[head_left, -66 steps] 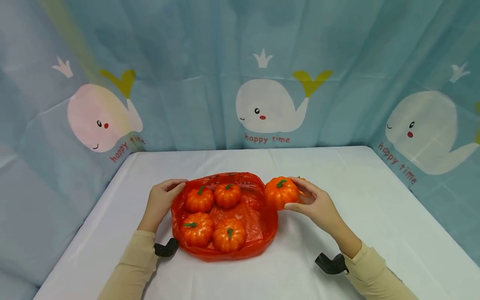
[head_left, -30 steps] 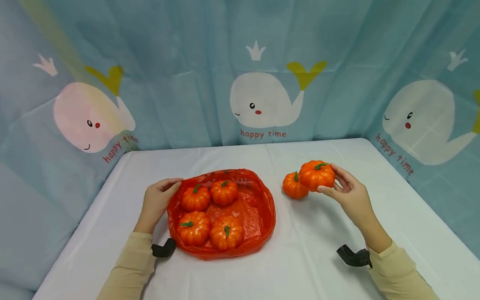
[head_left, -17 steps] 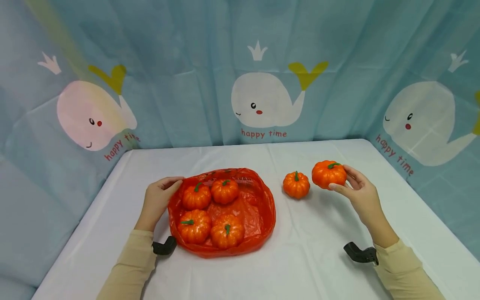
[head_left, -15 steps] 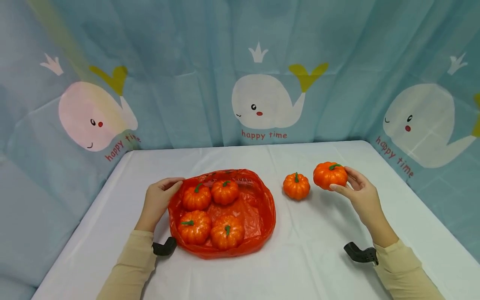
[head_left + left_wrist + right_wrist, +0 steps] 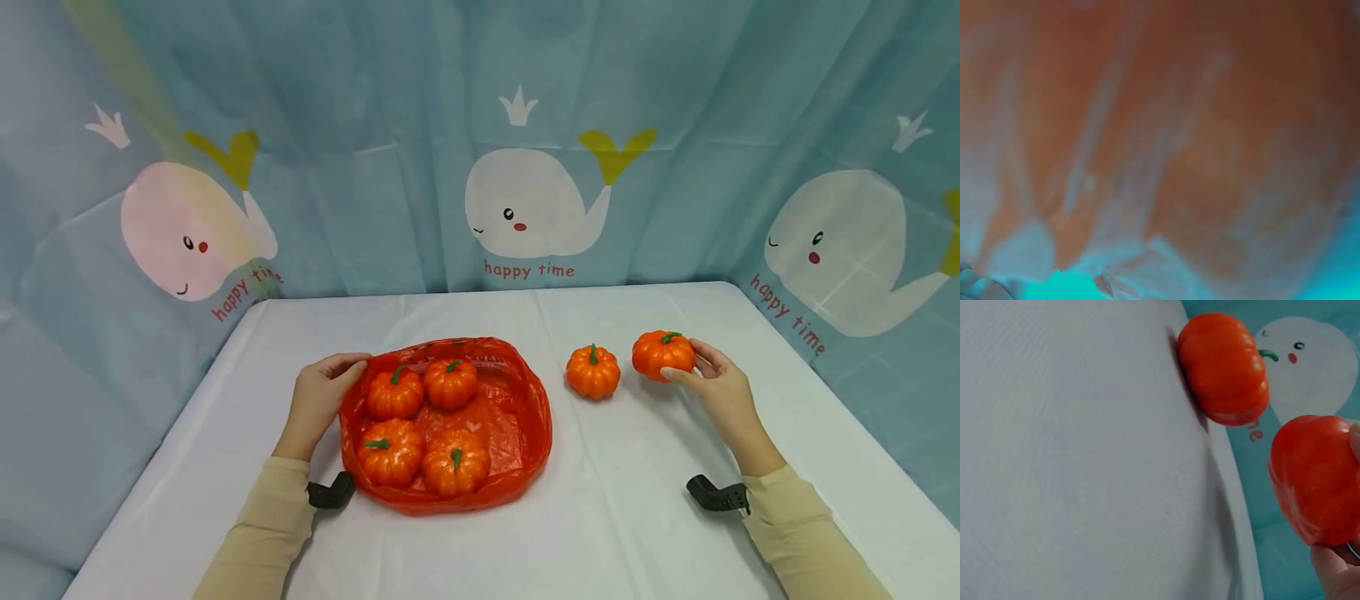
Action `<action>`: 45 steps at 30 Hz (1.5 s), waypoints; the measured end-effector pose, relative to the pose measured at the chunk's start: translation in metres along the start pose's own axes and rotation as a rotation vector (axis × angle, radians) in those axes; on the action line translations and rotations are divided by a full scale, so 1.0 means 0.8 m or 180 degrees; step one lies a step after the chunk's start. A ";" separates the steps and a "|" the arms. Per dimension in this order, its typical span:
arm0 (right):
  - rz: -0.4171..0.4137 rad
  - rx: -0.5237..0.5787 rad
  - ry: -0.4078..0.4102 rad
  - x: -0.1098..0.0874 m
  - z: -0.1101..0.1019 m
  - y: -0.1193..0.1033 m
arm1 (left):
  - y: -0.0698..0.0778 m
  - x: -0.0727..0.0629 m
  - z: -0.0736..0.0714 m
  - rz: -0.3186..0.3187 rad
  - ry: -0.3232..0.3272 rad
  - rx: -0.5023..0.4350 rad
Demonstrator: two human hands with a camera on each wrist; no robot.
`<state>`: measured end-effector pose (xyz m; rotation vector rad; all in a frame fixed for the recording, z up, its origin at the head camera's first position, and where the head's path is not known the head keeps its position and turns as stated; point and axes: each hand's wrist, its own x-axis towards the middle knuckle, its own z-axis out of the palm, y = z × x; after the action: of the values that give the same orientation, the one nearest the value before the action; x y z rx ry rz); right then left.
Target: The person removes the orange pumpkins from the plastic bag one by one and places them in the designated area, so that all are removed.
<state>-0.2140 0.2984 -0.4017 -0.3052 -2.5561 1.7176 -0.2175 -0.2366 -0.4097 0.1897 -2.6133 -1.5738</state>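
Observation:
A red plastic bag lies spread wide with its rim rolled out, and several small orange pumpkins with green stems sit inside it. At the bag's left rim, my left hand pinches the plastic between thumb and fingers. My right hand grips a pumpkin from its right side, thumb in front and fingers behind, low over the table in the head view. Another pumpkin stands on the table between the bag and the held one. Blurred orange-red plastic fills most of the left wrist view.
A white cloth covers the table. Blue curtains with whale prints stand behind it and along both sides. Each wrist carries a black camera mount, the left one close beside the bag and the right one above the cloth.
My right hand has carried its pumpkin from the bag's right edge over to the right, past the standing pumpkin, then lowered it slightly. My left hand has stayed at the bag's rim.

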 end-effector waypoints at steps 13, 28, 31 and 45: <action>0.0163 -0.0106 -0.0058 0.018 0.014 0.006 | 0.000 -0.006 -0.009 0.0054 0.0069 0.0046; 0.0447 -0.0460 -0.0298 0.015 0.016 0.010 | -0.013 -0.014 -0.010 -0.0025 0.0076 0.0076; 0.0508 -0.0428 -0.0373 0.012 0.015 0.014 | -0.014 -0.019 -0.012 -0.0042 0.0084 0.0113; 0.0361 -0.0720 -0.0337 -0.003 -0.004 0.006 | 0.007 -0.005 -0.005 0.0086 -0.0031 0.0078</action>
<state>-0.2107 0.3026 -0.4050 -0.3854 -2.8684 1.5161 -0.2134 -0.2368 -0.4030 0.1481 -2.6321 -1.5386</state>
